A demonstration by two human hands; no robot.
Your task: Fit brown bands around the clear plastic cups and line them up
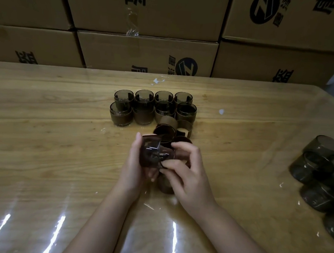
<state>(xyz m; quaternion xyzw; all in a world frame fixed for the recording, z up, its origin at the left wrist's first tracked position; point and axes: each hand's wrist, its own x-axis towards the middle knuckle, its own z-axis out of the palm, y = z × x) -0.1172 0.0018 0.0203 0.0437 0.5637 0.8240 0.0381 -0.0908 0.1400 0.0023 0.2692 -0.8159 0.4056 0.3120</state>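
A clear smoky plastic cup point(153, 154) lies on its side between my hands above the table's middle. My left hand point(137, 164) cups it from the left and below. My right hand point(185, 167) pinches a brown band point(180, 154) at the cup's right end. Several banded cups point(153, 109) stand in two rows farther back. Loose brown bands point(172, 129) lie just behind my hands. Another banded piece point(165, 183) sits partly hidden under my right hand.
Bare smoky cups point(322, 174) are heaped at the table's right edge. The wooden table point(51, 137) has a glossy clear cover. Stacked cardboard boxes point(146, 52) wall off the far side.
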